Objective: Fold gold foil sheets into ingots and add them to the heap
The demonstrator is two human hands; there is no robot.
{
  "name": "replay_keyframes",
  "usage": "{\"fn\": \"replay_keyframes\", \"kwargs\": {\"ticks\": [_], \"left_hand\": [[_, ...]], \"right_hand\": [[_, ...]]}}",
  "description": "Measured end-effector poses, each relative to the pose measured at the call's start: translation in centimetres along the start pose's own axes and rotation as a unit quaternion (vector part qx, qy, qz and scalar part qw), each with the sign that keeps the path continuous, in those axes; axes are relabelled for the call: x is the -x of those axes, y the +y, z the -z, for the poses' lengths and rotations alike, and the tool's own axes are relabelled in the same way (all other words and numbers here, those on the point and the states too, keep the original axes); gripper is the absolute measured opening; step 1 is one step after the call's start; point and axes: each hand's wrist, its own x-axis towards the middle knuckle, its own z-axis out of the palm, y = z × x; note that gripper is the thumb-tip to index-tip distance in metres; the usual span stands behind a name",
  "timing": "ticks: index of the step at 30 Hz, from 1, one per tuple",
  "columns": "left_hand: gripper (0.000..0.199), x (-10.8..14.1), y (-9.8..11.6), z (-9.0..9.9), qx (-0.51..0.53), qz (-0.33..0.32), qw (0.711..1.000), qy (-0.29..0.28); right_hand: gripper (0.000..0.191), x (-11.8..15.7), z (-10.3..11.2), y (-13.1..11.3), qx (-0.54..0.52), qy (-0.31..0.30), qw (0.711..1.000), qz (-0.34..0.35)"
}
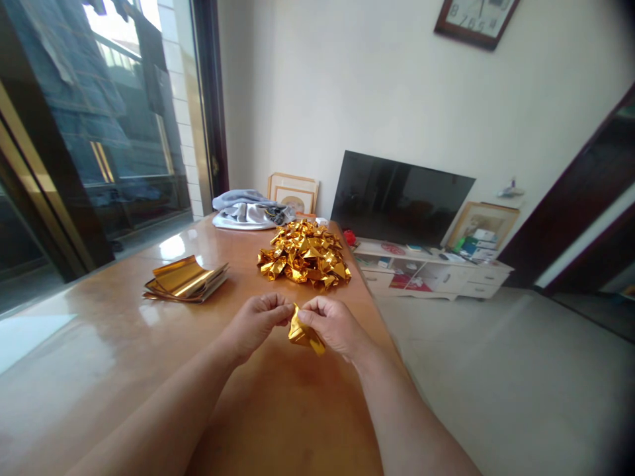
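A piece of gold foil paper (303, 336), partly folded, is held above the wooden table (278, 410). My left hand (258, 322) is closed, its thumb and index finger pinching the upper left corner of the foil. On the other side, my right hand (336, 324) grips the foil's upper edge between thumb and fingers. Just beyond my hands lies a heap of folded gold foil pieces (307, 254). Further left is a stack of flat gold foil sheets (184, 279), with the top ones curling up.
Folded clothes (248, 210) lie at the table's far end, near framed pictures (294, 192). Past the right edge of the table stand a television (401, 198) and a white low cabinet (451, 276). A glass door (124, 119) is on the left.
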Motion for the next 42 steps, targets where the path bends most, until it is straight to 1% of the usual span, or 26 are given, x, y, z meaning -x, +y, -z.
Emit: {"fn": "replay_keyframes", "kwargs": {"ticks": [5,8,10,18,23,28,32,36,42], "left_hand": [[0.028,0.2,0.3,-0.3,0.009,0.004,1.000,-0.011],[0.025,0.2,0.4,-0.3,0.036,0.011,0.999,-0.025],[0.025,0.2,0.4,-0.3,0.051,0.016,0.998,-0.033],[0.025,0.2,0.1,-0.2,0.071,0.013,0.997,-0.038],[0.024,0.2,-0.1,-0.2,0.122,0.022,0.991,-0.044],[0.021,0.1,-0.5,-0.4,0.163,0.036,0.985,-0.029],[0.020,0.1,-0.4,-0.7,0.159,0.008,0.987,-0.004],[0.022,0.2,-0.2,-1.0,0.134,-0.024,0.990,0.024],[0.019,0.2,-0.1,-1.3,0.076,-0.019,0.996,0.035]], "right_hand": [[0.032,-0.2,-0.2,0.3,-0.005,0.008,1.000,-0.001],[0.030,-0.1,-0.1,0.1,-0.007,0.001,1.000,-0.003],[0.028,-0.1,0.0,0.0,-0.010,0.003,1.000,0.007],[0.029,-0.2,-0.2,0.3,-0.048,0.007,0.999,0.019],[0.029,-0.1,-0.2,0.0,-0.070,-0.004,0.997,0.027],[0.029,-0.1,-0.2,0.0,-0.080,-0.003,0.996,0.032],[0.027,-0.1,-0.4,0.1,-0.083,0.011,0.996,0.039],[0.027,-0.1,-0.8,0.1,-0.091,0.027,0.995,0.033],[0.030,-0.2,-1.2,0.3,-0.093,0.048,0.994,0.025]]}}
